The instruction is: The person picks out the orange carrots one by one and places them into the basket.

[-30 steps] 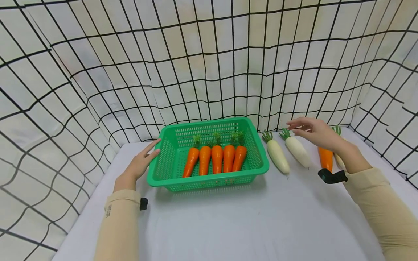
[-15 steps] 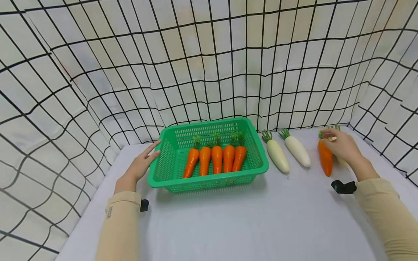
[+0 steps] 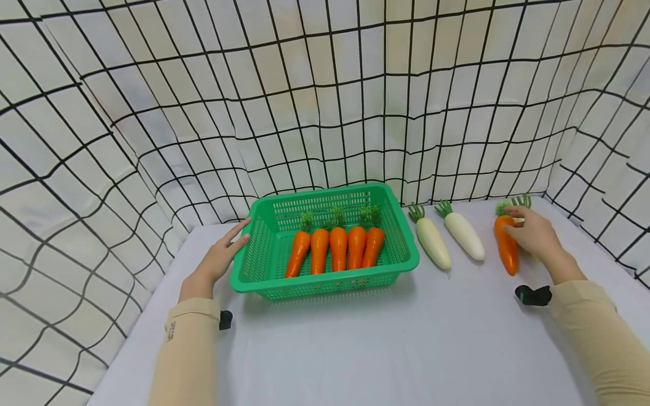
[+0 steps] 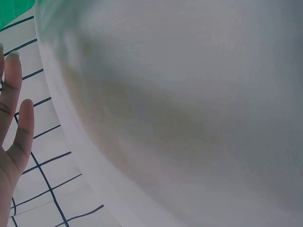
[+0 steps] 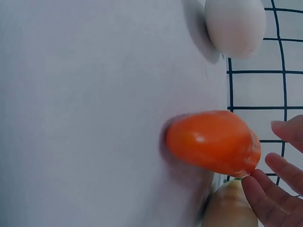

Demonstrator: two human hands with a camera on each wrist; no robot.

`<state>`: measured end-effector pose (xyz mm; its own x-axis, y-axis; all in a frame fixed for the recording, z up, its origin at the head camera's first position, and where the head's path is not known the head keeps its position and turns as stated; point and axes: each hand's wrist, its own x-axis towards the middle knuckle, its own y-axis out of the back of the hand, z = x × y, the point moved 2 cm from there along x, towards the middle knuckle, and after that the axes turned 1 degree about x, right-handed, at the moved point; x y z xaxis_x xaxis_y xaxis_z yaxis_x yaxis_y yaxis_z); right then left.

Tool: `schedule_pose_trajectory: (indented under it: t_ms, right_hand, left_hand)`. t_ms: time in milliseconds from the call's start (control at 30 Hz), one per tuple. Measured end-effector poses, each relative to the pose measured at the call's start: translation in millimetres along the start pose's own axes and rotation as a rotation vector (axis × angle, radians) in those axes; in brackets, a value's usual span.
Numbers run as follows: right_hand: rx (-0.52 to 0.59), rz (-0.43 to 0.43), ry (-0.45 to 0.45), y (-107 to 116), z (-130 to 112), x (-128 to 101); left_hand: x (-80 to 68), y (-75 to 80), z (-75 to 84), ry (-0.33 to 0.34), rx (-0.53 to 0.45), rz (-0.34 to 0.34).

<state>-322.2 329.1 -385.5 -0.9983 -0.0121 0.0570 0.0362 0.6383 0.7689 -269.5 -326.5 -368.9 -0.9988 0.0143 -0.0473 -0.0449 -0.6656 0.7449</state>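
My left hand (image 3: 215, 259) lies against the left end of a green plastic basket (image 3: 325, 279), fingers extended along its rim. Several orange carrots (image 3: 338, 248) with leafy tops lie side by side in it. At the far right my right hand (image 3: 535, 232) is at the leafy end of a loose carrot (image 3: 506, 251). In the right wrist view its thumb and fingers are spread around the thick end of that carrot (image 5: 210, 142), the thumb apart from it. A pale radish (image 5: 229, 208) lies beside the carrot, mostly hidden by the hand in the head view.
Two white radishes with green tops, one slimmer radish (image 3: 433, 243) and one whiter radish (image 3: 466, 237), lie between basket and loose carrot. Black grid netting (image 3: 350, 124) over white cloth walls the table (image 3: 355, 349) at the back and sides.
My right hand has moved right, from above the whiter radish to the loose carrot, and its fingers have come down at the leafy end. My left hand stays at the basket.
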Motion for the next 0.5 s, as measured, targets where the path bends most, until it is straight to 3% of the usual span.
schedule_pose_trajectory:
  t_ms: [500]
  right_hand:
    - [-0.126,-0.207,-0.04,-5.0,-5.3,9.1]
  left_hand:
    - [-1.1,-2.8,0.1,0.0,-0.006,-0.007]
